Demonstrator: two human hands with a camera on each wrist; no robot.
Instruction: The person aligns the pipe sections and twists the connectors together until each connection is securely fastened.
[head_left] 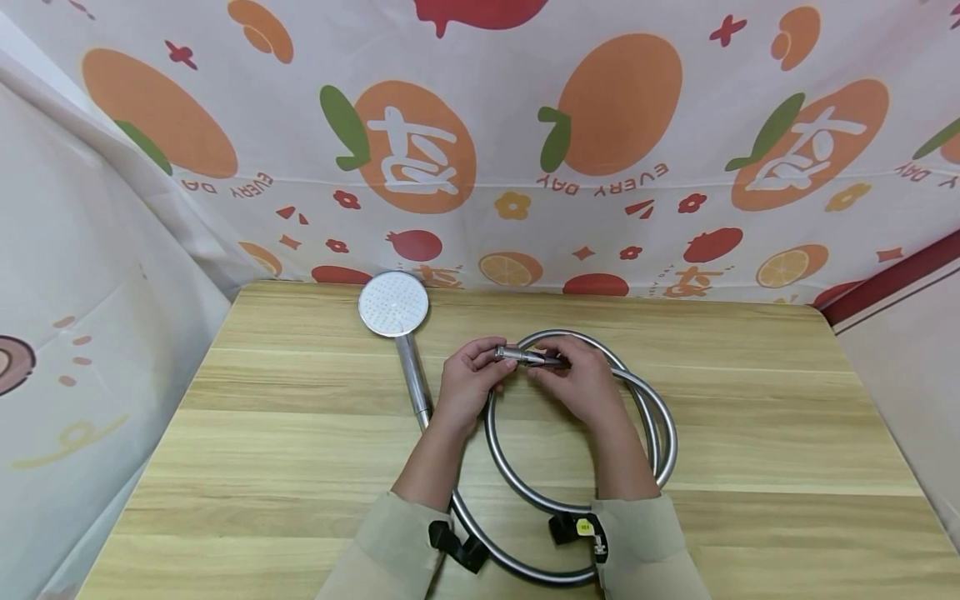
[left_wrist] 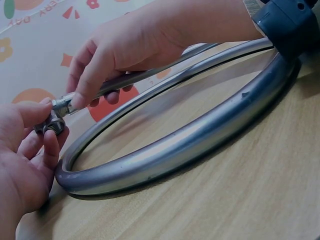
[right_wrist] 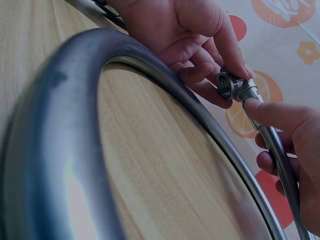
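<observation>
At the middle of the table in the head view, my left hand point(head_left: 467, 382) pinches a small metal threaded elbow fitting point(right_wrist: 239, 88) between thumb and fingers. Its open, threaded mouth shows in the right wrist view. My right hand point(head_left: 587, 385) grips the end of the silver shower hose point(head_left: 555, 576), thumb on the metal collar point(left_wrist: 64, 104) where hose and fitting meet. The rest of the hose lies in loops on the wood beneath both forearms. Left of my hands, a round shower head point(head_left: 393, 304) lies face up, its handle point(head_left: 412, 375) joined to the hose's other end.
The wooden table point(head_left: 765, 433) ends at a curtain point(head_left: 517, 108) printed with fruit, which hangs behind it. White cloth point(head_left: 82, 250) hangs along the left side. A black wrist camera point(head_left: 459, 546) is strapped at the left cuff, another point(head_left: 573, 528) at the right.
</observation>
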